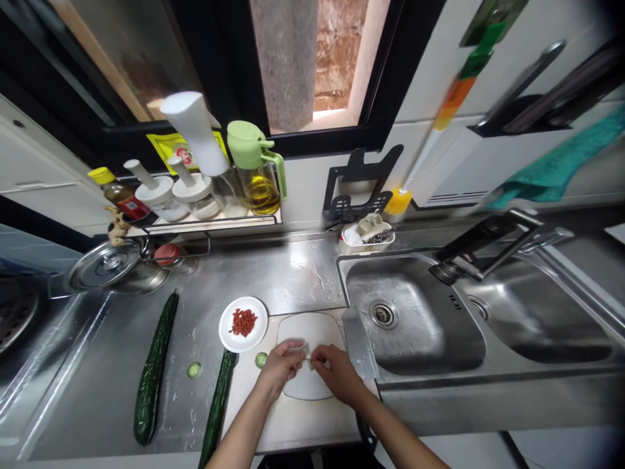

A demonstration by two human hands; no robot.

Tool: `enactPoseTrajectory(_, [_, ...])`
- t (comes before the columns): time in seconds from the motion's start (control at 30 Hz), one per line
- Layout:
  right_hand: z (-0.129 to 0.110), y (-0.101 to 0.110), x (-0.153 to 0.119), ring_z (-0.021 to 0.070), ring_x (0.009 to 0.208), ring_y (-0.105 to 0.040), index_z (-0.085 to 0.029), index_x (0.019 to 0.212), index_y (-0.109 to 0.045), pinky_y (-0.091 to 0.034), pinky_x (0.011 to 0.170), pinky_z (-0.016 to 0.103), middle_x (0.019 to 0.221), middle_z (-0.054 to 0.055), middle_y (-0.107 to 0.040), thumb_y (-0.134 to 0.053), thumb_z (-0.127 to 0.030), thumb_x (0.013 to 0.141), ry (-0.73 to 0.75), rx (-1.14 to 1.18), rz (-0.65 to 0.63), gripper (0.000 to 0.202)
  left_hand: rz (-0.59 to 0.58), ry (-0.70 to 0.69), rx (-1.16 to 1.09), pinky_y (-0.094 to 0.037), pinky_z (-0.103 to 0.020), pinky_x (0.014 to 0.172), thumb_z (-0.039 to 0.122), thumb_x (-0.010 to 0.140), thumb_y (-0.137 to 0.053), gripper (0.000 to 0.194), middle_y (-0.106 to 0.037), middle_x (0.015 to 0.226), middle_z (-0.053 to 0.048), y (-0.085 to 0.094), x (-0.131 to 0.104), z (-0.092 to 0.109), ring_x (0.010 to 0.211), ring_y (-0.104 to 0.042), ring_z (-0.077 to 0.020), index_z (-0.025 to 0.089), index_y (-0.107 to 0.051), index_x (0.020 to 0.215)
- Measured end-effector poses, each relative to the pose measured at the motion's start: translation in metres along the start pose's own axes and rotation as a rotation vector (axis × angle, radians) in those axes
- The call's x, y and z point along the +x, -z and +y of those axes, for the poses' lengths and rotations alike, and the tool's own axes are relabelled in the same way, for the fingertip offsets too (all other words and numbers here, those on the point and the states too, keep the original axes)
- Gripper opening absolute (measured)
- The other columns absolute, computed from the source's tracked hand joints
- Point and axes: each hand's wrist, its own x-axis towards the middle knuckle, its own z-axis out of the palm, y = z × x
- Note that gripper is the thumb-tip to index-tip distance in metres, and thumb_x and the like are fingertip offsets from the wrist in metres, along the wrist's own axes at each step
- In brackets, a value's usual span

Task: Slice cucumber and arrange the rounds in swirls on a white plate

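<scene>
- In the head view, your left hand [284, 366] has thumb and fingers brought together on a small pale green piece [308, 357], above the middle of the pale plate [312, 326].
- Your right hand [336, 370] pinches that same piece from the other side, so your fingertips nearly meet; blur hides its exact shape.
- Beneath your hands, the pale plate, squarish with rounded corners and a thin dark rim, sits on the cutting board [293, 426], closer to the board's far edge than to its near one.
- To your right, a broad knife blade [359, 342] lies along the board's right edge, beside the sink [410, 339].
- To your left, a round green slice [261, 359] rests on the board, between its left edge and your left hand.
- At the board's far left corner you have a round white dish [244, 347] holding small red pieces [243, 322].
- Along the board's left edge lies one cucumber [218, 397], its far end beside the dish and its near end running out of sight.
- Farther left on the steel surface [92, 391], you have a second cucumber [155, 371], pointing from the near edge toward the far side, and another green slice [194, 370] between the two cucumbers.
</scene>
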Motion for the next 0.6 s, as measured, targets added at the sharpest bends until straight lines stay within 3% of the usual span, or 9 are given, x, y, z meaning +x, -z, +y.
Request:
enactPoseTrajectory(0.17, [0.015, -0.009, 0.016, 0.0131, 0.063, -0.056, -0.019, 0.067, -0.059, -0.039, 0.06, 0.022, 0.064, -0.001, -0.062, -0.048, -0.014, 0.074, -0.143, 0.027, 0.021, 0.013, 0.03, -0.215, 0.235, -0.032, -0.02, 0.05, 0.031, 0.055, -0.074, 0.028, -0.06, 0.057, 0.002, -0.004, 0.02, 0.001, 0.049, -0.046, -0.0064, 0.014, -0.068, 0.077])
enactPoseTrajectory(0.33, [0.021, -0.013, 0.035, 0.0119, 0.052, -0.057, -0.018, 0.064, -0.059, -0.037, 0.054, 0.022, 0.058, -0.001, -0.063, -0.047, -0.016, 0.076, -0.258, -0.019, 0.04, 0.017, 0.134, -0.456, 0.663, -0.04, -0.022, 0.057, 0.026, 0.069, -0.061, 0.014, -0.063, 0.062, 0.002, -0.008, 0.032, 0.011, 0.055, -0.052, -0.0104, 0.018, -0.069, 0.078])
enactPoseTrajectory(0.47, [0.019, -0.012, 0.047, 0.0137, 0.059, -0.059, -0.02, 0.062, -0.061, -0.037, 0.058, 0.023, 0.06, 0.0, -0.065, -0.048, -0.018, 0.078, -0.287, -0.12, 0.095, 0.021, 0.192, -0.667, 0.888, -0.045, -0.026, 0.072, 0.022, 0.076, -0.055, 0.014, -0.068, 0.078, -0.003, -0.014, 0.037, 0.02, 0.074, -0.06, -0.0152, 0.02, -0.069, 0.079])
enactPoseTrajectory(0.6, [0.013, -0.011, 0.057, 0.0165, 0.069, -0.061, -0.019, 0.069, -0.063, -0.036, 0.063, 0.025, 0.069, 0.003, -0.068, -0.047, -0.017, 0.08, -0.293, -0.224, 0.134, 0.02, 0.245, -0.709, 1.004, -0.044, -0.03, 0.078, 0.018, 0.079, -0.051, 0.018, -0.069, 0.084, -0.005, -0.019, 0.043, 0.023, 0.083, -0.061, -0.0175, 0.02, -0.069, 0.085])
